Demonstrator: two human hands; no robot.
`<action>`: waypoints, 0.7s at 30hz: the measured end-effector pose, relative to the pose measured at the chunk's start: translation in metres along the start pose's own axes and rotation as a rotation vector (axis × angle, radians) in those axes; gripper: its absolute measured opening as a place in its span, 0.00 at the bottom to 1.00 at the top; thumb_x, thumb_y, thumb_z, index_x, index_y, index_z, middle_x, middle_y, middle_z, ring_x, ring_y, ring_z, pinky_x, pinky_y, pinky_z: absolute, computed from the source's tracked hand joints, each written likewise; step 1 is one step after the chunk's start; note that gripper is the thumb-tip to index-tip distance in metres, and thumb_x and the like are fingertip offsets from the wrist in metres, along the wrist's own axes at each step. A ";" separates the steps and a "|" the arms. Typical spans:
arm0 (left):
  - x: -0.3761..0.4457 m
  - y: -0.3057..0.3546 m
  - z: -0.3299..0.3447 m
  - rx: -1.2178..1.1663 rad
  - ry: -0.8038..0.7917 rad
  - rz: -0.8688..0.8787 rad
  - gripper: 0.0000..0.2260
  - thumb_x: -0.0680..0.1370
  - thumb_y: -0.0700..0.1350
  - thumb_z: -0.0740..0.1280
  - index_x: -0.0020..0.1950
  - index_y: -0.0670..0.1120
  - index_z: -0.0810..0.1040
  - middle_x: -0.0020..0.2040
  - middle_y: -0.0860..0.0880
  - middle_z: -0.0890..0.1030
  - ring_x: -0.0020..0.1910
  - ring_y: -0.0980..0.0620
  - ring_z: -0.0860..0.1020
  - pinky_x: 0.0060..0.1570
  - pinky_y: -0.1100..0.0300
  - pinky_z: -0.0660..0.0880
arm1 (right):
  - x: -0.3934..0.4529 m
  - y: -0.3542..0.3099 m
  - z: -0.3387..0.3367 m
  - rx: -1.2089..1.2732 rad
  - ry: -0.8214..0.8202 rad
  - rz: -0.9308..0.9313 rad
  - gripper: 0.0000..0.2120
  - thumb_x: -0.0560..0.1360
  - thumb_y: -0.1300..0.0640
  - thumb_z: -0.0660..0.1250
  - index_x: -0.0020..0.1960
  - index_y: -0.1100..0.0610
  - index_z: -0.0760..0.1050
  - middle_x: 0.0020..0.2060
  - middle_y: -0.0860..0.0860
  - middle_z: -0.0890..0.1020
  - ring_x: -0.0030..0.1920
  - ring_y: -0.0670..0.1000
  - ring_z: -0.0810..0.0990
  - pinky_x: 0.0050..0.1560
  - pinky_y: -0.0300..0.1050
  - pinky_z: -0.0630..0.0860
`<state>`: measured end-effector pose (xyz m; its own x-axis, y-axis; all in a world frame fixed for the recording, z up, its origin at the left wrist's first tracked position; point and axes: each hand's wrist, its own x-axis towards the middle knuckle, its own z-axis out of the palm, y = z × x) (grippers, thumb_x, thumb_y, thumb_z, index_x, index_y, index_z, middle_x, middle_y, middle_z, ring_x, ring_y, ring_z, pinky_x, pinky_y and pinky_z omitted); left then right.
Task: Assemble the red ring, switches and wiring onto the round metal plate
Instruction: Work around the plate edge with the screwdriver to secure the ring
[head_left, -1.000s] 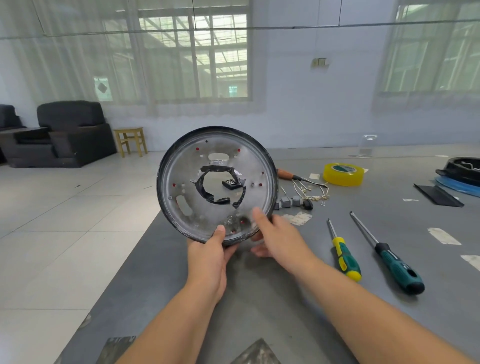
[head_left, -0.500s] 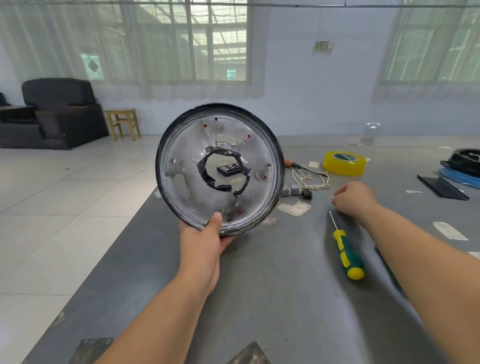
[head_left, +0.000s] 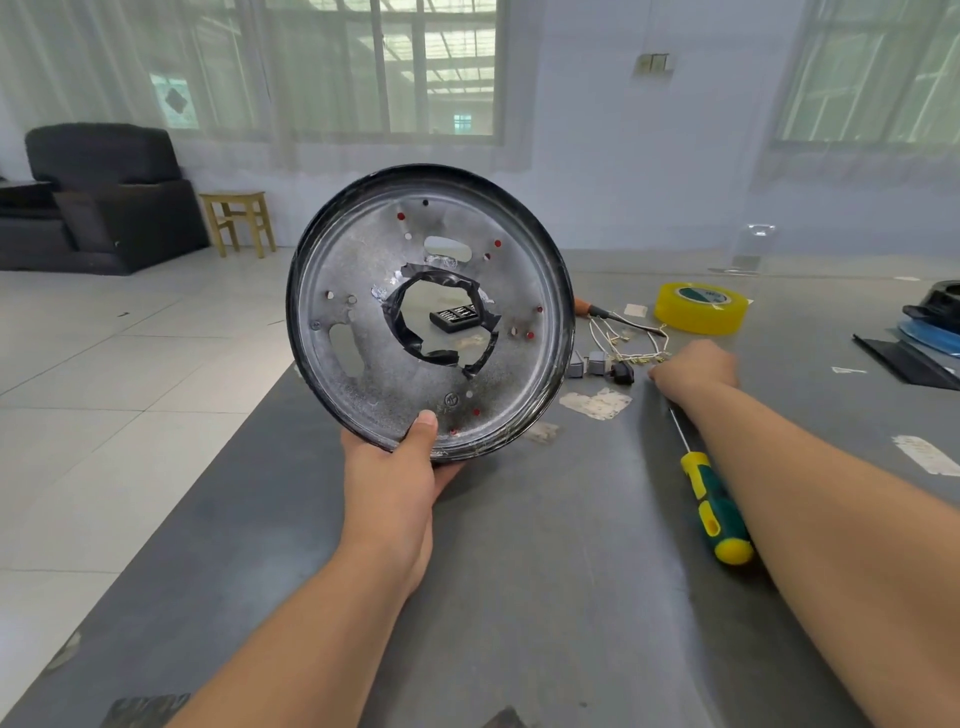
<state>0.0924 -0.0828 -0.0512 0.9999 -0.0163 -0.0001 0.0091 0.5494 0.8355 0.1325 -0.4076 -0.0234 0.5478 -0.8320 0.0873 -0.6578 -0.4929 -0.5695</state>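
Since a moment ago, my right hand (head_left: 693, 366) has reached farther across the bench (head_left: 519, 571) to the wiring (head_left: 631, 340), fingers curled; whether they pinch it, I cannot tell. My left hand (head_left: 395, 478) grips the round metal plate (head_left: 363, 332) upright by its bottom rim.

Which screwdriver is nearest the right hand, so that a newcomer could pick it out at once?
Start at the grey table, then find the right forearm. Just to its left lies the screwdriver, its shaft running up under the right hand. Its green handle with a yellow butt sets it apart from the orange-handled tool beside the plate.
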 end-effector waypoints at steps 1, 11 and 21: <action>0.000 0.000 0.000 -0.001 0.001 -0.002 0.19 0.84 0.34 0.65 0.73 0.47 0.71 0.65 0.46 0.83 0.62 0.45 0.84 0.53 0.47 0.85 | 0.000 -0.001 0.001 -0.003 0.006 0.010 0.15 0.76 0.55 0.73 0.58 0.63 0.78 0.58 0.61 0.81 0.59 0.62 0.80 0.47 0.46 0.71; -0.001 0.000 0.000 0.000 0.001 0.006 0.19 0.84 0.33 0.65 0.73 0.47 0.71 0.65 0.45 0.83 0.62 0.44 0.84 0.50 0.48 0.86 | -0.002 -0.006 0.000 -0.009 0.021 0.021 0.13 0.77 0.59 0.67 0.60 0.63 0.78 0.60 0.62 0.80 0.61 0.64 0.79 0.53 0.50 0.76; -0.004 0.003 0.004 0.027 0.014 0.021 0.19 0.83 0.33 0.66 0.71 0.48 0.69 0.65 0.47 0.83 0.60 0.47 0.84 0.49 0.50 0.86 | -0.051 -0.011 -0.038 0.179 -0.009 -0.207 0.10 0.72 0.58 0.67 0.45 0.65 0.82 0.43 0.63 0.85 0.47 0.61 0.84 0.49 0.55 0.82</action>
<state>0.0885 -0.0842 -0.0470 0.9999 0.0066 0.0102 -0.0121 0.5269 0.8498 0.0922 -0.3694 0.0095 0.6667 -0.7152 0.2100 -0.4298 -0.5990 -0.6756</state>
